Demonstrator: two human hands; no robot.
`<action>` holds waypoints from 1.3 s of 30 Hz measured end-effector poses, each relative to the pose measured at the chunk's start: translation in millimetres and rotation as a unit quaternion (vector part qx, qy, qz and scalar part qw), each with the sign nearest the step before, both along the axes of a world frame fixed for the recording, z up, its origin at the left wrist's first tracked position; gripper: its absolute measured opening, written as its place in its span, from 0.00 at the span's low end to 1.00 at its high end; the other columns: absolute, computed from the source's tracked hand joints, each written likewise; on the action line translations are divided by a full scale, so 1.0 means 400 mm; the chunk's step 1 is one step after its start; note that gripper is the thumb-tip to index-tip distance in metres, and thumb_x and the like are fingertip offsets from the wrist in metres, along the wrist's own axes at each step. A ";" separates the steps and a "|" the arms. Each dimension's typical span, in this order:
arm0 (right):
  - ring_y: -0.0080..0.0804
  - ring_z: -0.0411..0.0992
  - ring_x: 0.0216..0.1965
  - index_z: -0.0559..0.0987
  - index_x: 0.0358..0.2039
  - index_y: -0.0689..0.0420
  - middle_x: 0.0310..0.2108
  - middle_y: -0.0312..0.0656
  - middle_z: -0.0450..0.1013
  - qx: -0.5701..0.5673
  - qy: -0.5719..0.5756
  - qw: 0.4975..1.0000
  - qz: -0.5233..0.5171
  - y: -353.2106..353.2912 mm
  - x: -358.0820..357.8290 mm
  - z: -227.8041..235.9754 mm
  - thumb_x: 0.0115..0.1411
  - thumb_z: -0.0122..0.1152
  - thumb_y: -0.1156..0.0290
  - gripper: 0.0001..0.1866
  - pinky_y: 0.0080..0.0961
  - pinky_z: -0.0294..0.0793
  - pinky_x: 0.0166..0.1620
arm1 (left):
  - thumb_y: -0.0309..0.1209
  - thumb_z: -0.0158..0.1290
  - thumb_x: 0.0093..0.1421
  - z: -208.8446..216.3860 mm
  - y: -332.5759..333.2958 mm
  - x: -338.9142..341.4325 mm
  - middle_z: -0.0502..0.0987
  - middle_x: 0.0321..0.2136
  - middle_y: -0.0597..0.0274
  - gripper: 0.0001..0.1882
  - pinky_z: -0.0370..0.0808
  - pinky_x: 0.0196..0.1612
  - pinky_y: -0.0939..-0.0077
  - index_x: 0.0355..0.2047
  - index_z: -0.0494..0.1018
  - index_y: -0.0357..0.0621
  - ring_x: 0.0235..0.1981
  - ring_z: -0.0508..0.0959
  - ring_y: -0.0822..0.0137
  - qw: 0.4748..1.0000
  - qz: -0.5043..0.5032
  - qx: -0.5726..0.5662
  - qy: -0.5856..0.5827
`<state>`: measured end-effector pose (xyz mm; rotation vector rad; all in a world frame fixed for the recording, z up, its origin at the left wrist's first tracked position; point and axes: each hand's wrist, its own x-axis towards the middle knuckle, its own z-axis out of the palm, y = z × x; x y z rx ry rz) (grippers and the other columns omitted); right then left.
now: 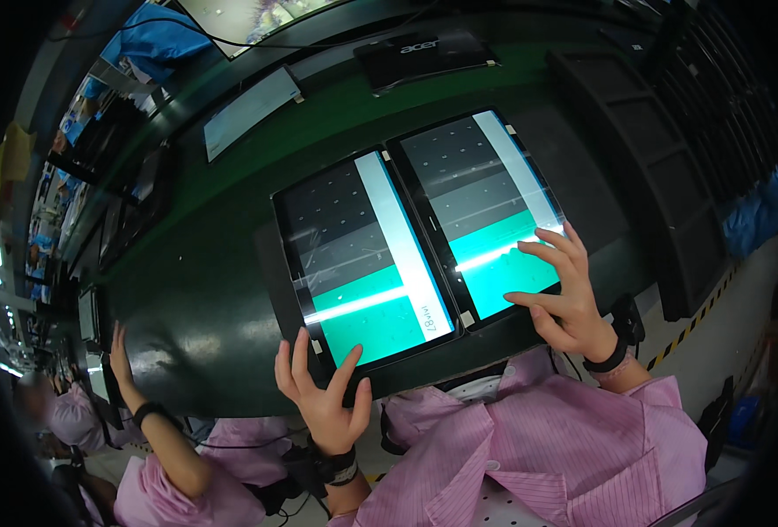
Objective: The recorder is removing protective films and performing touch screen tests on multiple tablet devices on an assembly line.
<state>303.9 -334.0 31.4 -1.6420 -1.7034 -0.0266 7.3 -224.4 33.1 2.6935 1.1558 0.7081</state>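
Two black-framed tablets lie side by side in front of me, the left tablet (336, 233) and the right tablet (468, 198). Both screens are lit, showing a calculator-like layout with dark keys, a green block and a white strip; the left one has some handwritten-looking digits. My left hand (323, 404) is at the near left corner of the left tablet, fingers spread and fingertips at its near edge. Above the right tablet's near right part is my right hand (569, 303), its fingers apart and bent over the green area; whether they touch the glass I cannot tell.
On the dark green bench (204, 290), a pale lit panel (250, 116) and a black tablet (424, 61) lie farther back. A black compartmented tray (648, 140) stands at the right. A lit monitor (257, 16) hangs above. At the left, a co-worker's hand (121, 362) reaches over the bench edge.
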 end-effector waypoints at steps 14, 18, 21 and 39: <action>0.47 0.59 0.54 0.82 0.26 0.54 0.45 0.49 0.67 -0.008 -0.012 1.000 -0.020 0.001 -0.006 0.000 0.43 0.49 0.72 0.12 0.54 0.43 0.60 | 0.38 0.50 0.47 -0.015 -0.008 -0.003 0.51 0.60 0.44 0.19 0.43 0.60 0.48 0.40 0.76 0.50 0.62 0.43 0.43 1.000 0.024 0.014 -0.012; 0.46 0.61 0.54 0.82 0.26 0.54 0.45 0.48 0.68 0.002 -0.019 0.999 -0.034 -0.006 0.007 -0.006 0.42 0.49 0.72 0.13 0.54 0.44 0.60 | 0.40 0.51 0.46 -0.028 -0.014 0.014 0.49 0.60 0.44 0.20 0.41 0.60 0.47 0.41 0.76 0.51 0.62 0.42 0.43 1.000 0.010 -0.014 -0.015; 0.45 0.61 0.53 0.82 0.26 0.55 0.45 0.48 0.68 0.016 -0.018 0.999 -0.028 -0.017 0.007 -0.010 0.42 0.48 0.72 0.14 0.54 0.45 0.59 | 0.41 0.52 0.46 -0.022 -0.012 0.024 0.49 0.60 0.44 0.22 0.41 0.60 0.46 0.43 0.75 0.52 0.62 0.42 0.43 0.997 -0.019 0.006 0.068; 0.47 0.52 0.59 0.69 0.52 0.54 0.58 0.51 0.53 -0.063 0.060 0.965 -0.246 -0.056 0.104 -0.053 0.58 0.46 0.68 0.20 0.36 0.49 0.59 | 0.33 0.62 0.42 -0.060 0.005 -0.006 0.43 0.62 0.43 0.50 0.46 0.61 0.56 0.61 0.45 0.42 0.63 0.46 0.46 0.985 0.055 -0.102 -0.130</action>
